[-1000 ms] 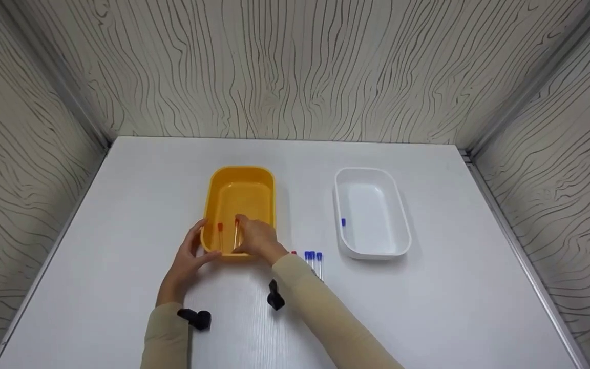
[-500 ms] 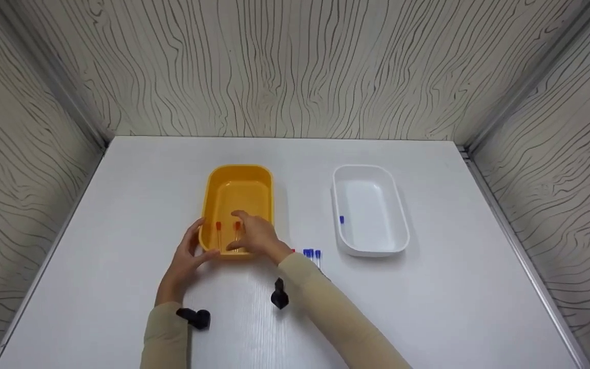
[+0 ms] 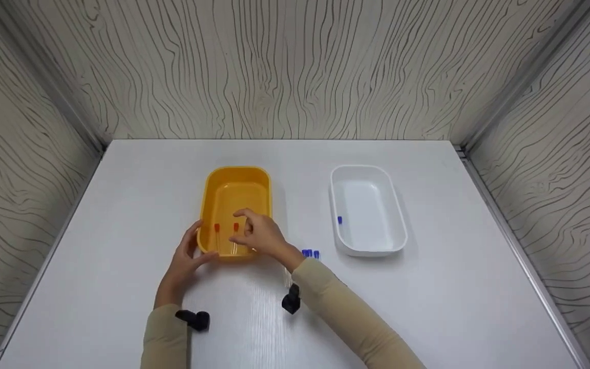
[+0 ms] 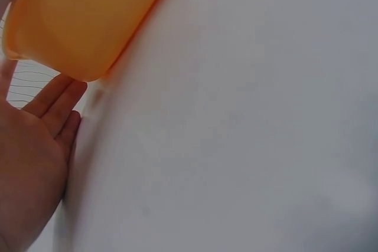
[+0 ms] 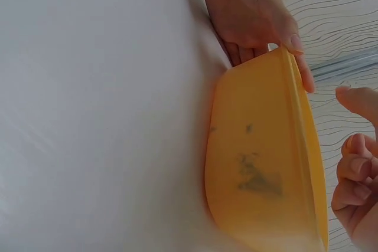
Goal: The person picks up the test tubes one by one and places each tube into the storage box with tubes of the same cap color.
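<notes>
In the head view, a yellow tray (image 3: 241, 193) stands left of centre. My left hand (image 3: 180, 264) holds its near left corner, thumb on the near rim and fingers along the left side. The right wrist view also shows the left hand (image 5: 248, 13) at that corner. Two thin clear tubes with red caps, a left one (image 3: 217, 229) and a right one (image 3: 236, 227), lie side by side in the tray's near part. Over the tray's near right side hovers my right hand (image 3: 264, 233), thumb and index finger apart, nothing between them.
To the right stands a white tray (image 3: 369, 205) with a blue-capped tube (image 3: 340, 220) along its left wall. Several blue-capped tubes (image 3: 308, 253) lie on the table between the trays, partly hidden by the right forearm. Patterned walls (image 3: 274, 72) enclose the table.
The right hand let go of the red-capped tube, which stays in the yellow tray. Its thumb and index finger spread, then it moved slightly right. The left hand kept its place.
</notes>
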Available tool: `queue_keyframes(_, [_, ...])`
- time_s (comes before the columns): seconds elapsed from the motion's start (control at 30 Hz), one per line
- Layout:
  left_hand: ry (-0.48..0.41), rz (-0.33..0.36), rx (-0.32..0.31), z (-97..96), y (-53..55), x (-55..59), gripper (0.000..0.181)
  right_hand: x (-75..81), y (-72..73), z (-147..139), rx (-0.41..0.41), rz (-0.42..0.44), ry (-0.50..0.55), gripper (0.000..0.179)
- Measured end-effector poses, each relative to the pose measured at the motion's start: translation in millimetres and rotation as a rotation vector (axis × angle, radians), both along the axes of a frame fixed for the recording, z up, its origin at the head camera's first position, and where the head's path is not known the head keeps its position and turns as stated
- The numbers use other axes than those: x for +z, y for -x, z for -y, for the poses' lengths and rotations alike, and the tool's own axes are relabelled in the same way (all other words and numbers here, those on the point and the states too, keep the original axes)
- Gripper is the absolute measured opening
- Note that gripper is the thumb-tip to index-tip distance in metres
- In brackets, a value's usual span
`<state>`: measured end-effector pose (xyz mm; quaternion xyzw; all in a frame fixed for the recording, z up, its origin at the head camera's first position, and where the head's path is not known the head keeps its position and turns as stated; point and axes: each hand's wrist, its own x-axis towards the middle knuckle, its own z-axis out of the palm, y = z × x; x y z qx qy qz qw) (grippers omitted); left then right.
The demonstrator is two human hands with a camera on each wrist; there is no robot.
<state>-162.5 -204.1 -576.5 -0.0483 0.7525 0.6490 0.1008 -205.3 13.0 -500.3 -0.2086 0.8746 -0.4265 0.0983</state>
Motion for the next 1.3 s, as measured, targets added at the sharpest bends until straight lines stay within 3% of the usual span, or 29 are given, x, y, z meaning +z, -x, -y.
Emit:
queue_keyframes(0.57, [-0.013, 0.024, 0.016, 0.1, 2.7, 0.1, 0.082, -2.2, -11.2, -39, 0.04, -0.109, 0.089, 0.044])
queue_keyframes(0.83, [-0.02, 0.025, 0.02, -0.8, 2.2, 2.8, 0.083, -2.2, -14.7, -62, 0.054, -0.098, 0.103, 0.043])
queue_keyframes(1.3, [-0.003, 0.016, 0.017, -0.7, 1.2, 1.7, 0.083, -12.7, -26.0, -97, 0.052, -0.125, 0.0, 0.041])
